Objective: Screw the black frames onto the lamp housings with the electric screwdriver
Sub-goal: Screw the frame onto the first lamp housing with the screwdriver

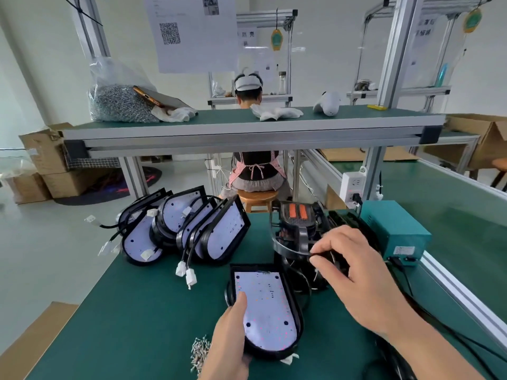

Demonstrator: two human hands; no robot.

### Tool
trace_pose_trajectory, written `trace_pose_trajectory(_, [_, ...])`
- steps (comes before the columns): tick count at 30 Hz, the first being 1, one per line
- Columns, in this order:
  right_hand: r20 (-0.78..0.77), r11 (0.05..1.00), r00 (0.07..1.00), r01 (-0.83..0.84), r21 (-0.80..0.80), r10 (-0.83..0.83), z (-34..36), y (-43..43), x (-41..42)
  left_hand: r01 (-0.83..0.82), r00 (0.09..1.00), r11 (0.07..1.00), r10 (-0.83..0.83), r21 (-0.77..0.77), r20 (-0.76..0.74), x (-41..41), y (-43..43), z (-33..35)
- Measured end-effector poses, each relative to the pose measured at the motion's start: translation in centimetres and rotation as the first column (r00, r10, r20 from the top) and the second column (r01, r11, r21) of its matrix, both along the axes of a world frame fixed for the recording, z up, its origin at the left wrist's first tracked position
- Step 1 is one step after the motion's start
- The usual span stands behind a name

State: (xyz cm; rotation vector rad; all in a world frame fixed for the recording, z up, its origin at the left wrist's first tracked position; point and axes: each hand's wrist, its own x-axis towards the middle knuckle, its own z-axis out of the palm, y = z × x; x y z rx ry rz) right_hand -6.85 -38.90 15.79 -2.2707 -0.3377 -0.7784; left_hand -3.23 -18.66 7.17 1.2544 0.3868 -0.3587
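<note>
L hand (230, 334) grips lamp housing (267, 311), R hand (356, 272) fingertip-pinches black frame (288, 249), which may snag pile (307, 226) beneath & slip.

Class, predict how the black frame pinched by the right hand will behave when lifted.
The black frame is a thin open rim: probably light and flexible. Held by the right hand at one edge, it may tilt or snag the stack.

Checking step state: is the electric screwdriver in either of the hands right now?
No: the left hand grips the lamp housing and the right hand pinches a black frame on the pile.
</note>
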Motion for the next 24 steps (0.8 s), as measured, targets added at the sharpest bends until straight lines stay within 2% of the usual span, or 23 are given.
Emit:
trace_pose_trajectory(1, [-0.033, 0.994, 0.998, -0.049, 0.099, 0.052, -0.9, 0.3, -1.3, 0.018, 1.000, 0.999, -0.018, 0.029, -0.008, -1.1, -0.1, 0.1])
trace_pose_trajectory(3, [-0.091, 0.947, 0.979, -0.151, 0.285, 0.184, -3.1, 1.0, -3.3, 0.067, 0.997, 0.978, -0.073, 0.198, 0.024, -3.3, 0.0, -0.1])
trace_pose_trajectory(4, [-0.112, 0.921, 0.967, -0.180, 0.345, 0.230, -4.3, 1.3, -4.2, 0.102, 0.991, 0.954, -0.123, 0.281, 0.058, -4.1, 0.1, -0.4])
trace_pose_trajectory(6, [-0.138, 0.901, 0.950, -0.210, 0.380, 0.279, -6.5, 1.7, -5.8, 0.131, 0.980, 0.940, -0.170, 0.316, 0.099, -5.4, 0.5, -1.4])
trace_pose_trajectory(8, [-0.141, 0.905, 0.945, -0.230, 0.358, 0.295, -8.2, 2.1, -7.1, 0.097, 0.989, 0.940, -0.127, 0.328, 0.072, -6.4, 0.7, -2.0])
trace_pose_trajectory(11, [-0.070, 0.952, 0.970, -0.213, 0.218, 0.233, -9.8, 2.3, -8.6, -0.006, 0.996, 0.946, -0.022, 0.323, 0.083, -7.4, 1.0, -1.9])
trace_pose_trajectory(14, [0.001, 0.984, 0.984, -0.176, 0.018, 0.176, -11.2, 2.7, -9.5, 0.048, 0.996, 0.952, -0.068, 0.301, 0.057, -8.0, 0.8, -1.7])
trace_pose_trajectory(16, [0.005, 0.982, 0.984, -0.180, -0.051, 0.180, -12.0, 3.0, -10.1, 0.085, 0.994, 0.962, -0.099, 0.261, 0.038, -8.3, 0.8, -1.9])
trace_pose_trajectory(19, [-0.043, 0.978, 0.979, -0.200, -0.062, 0.198, -12.6, 3.0, -10.7, 0.115, 0.988, 0.971, -0.133, 0.208, 0.079, -9.0, 0.7, -1.6])
trace_pose_trajectory(21, [-0.088, 0.972, 0.969, -0.234, -0.029, 0.231, -12.4, 3.0, -10.9, 0.105, 0.980, 0.957, -0.146, 0.270, 0.133, -9.2, 0.8, -2.0])
trace_pose_trajectory(24, [-0.150, 0.962, 0.952, -0.273, -0.031, 0.266, -11.9, 3.1, -10.9, 0.002, 0.979, 0.929, -0.078, 0.371, 0.191, -9.0, 0.8, -2.9])
